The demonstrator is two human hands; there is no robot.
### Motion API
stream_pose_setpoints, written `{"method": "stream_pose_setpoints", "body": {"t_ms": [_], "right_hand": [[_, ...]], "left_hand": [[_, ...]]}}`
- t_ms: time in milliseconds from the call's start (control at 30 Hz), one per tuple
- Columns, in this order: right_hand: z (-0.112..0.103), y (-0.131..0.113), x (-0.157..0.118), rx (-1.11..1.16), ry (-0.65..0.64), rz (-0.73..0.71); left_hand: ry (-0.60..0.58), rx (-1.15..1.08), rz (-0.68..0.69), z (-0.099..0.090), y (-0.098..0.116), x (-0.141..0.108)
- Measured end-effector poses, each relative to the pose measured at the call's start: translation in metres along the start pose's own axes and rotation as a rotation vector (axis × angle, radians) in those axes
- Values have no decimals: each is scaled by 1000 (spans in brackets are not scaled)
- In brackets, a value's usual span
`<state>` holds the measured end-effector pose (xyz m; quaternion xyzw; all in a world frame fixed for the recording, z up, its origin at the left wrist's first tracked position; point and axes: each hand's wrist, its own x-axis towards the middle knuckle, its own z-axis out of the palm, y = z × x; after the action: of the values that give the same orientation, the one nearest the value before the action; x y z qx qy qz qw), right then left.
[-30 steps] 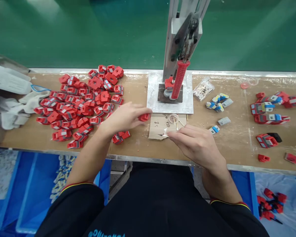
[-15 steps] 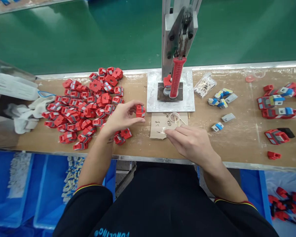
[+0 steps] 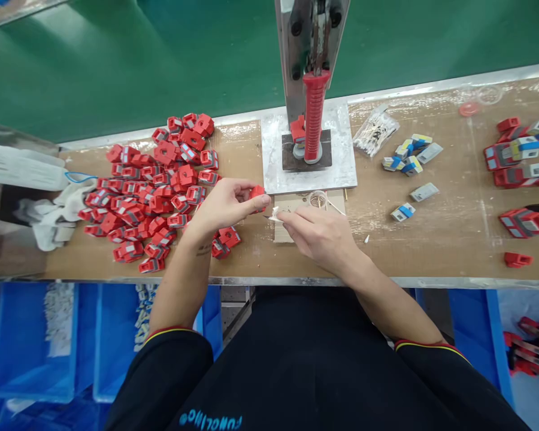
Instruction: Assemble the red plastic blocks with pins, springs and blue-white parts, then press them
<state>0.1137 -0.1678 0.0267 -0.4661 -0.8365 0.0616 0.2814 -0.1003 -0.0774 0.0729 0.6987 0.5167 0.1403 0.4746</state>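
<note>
A person in black sleeves works at a long brown wooden bench [image 3: 251,257], seen from above. The left hand [image 3: 227,203] pinches a small red plastic block [image 3: 257,193] between thumb and fingertips, holding it just above the bench in front of a grey metal base plate [image 3: 341,170]. The right hand [image 3: 318,233] sits just to its right, fingertips pressed together on a tiny white piece [image 3: 275,214] that nearly meets the block; what this piece is cannot be made out. Under the right hand lies a small square of brown cardboard [image 3: 281,234] with a few tiny loose parts on it.

On the base plate stands an upright metal hand press [image 3: 309,36] with a ribbed red handle [image 3: 314,114] hanging down its front.

To the left, a large heap of similar red and grey plastic blocks [image 3: 153,185] covers the bench. To the right lie a clear plastic bag of small dark parts [image 3: 376,129], a scatter of blue, yellow and grey plastic pieces [image 3: 411,161], and larger red and blue assembled toy pieces [image 3: 521,155] near the edge.

Below the bench front, blue plastic bins [image 3: 27,359] hold small white parts [image 3: 58,311]. At the lower right, another blue bin [image 3: 494,335] holds red pieces [image 3: 534,347] on a clear lining.
</note>
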Motion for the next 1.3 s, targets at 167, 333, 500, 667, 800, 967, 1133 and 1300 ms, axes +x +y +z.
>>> {"method": "stream_pose_setpoints", "body": {"t_ms": [167, 333, 500, 667, 800, 967, 1133, 1300], "right_hand": [[1, 2, 1, -9, 24, 2], [-1, 3, -3, -168, -4, 8], [-8, 2, -3, -130, 40, -7], [-6, 1, 2, -62, 28, -35], [-5, 1, 2, -99, -52, 6], [-11, 1, 0, -134, -136, 51], [-22, 6, -10, -87, -40, 64], [-50, 30, -43, 86, 186, 172]], "left_hand": [[-44, 40, 23, 0, 2, 0], [-23, 50, 10, -1, 1, -1], [-13, 56, 5, -3, -2, -1], [-34, 71, 33, -2, 4, -2], [-27, 66, 45, -2, 8, -4], [-14, 63, 33, -3, 7, -4], [75, -26, 57, -10, -2, -9], [287, -456, 173, -8, -26, -22]]}}
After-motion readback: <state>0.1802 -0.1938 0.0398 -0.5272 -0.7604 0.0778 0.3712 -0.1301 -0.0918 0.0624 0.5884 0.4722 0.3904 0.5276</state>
